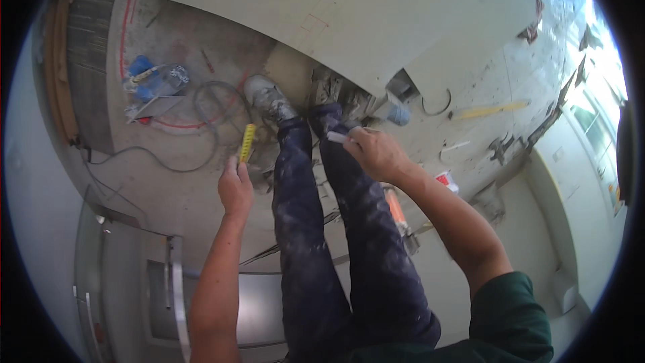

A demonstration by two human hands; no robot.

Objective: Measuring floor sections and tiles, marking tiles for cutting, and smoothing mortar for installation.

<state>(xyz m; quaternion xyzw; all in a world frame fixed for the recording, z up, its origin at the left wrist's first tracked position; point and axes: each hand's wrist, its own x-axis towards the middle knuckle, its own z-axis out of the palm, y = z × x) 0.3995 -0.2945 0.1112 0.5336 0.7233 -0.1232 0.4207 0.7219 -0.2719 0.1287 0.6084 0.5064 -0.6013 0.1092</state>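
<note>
My left hand (234, 189) is closed around the lower end of a short yellow measuring tape strip (248, 143) with dark markings, which points up and away. To the right, my right hand (377, 153) pinches a small pale flat strip (337, 137) between thumb and fingers; its kind is too small to tell. Both hands hang in the air, apart from each other, on either side of my dusty dark trousers (306, 208). A shoe (267, 97) coated in pale dust shows on the floor beyond them.
A large pale board (349, 17) with faint pencil-like lines spans the far side. A grey cable (158, 165) loops on the left near blue plastic items (142, 70). A yellow bar (490, 110), a red-and-white packet (446, 180) and an orange-handled tool (394, 207) lie on the right.
</note>
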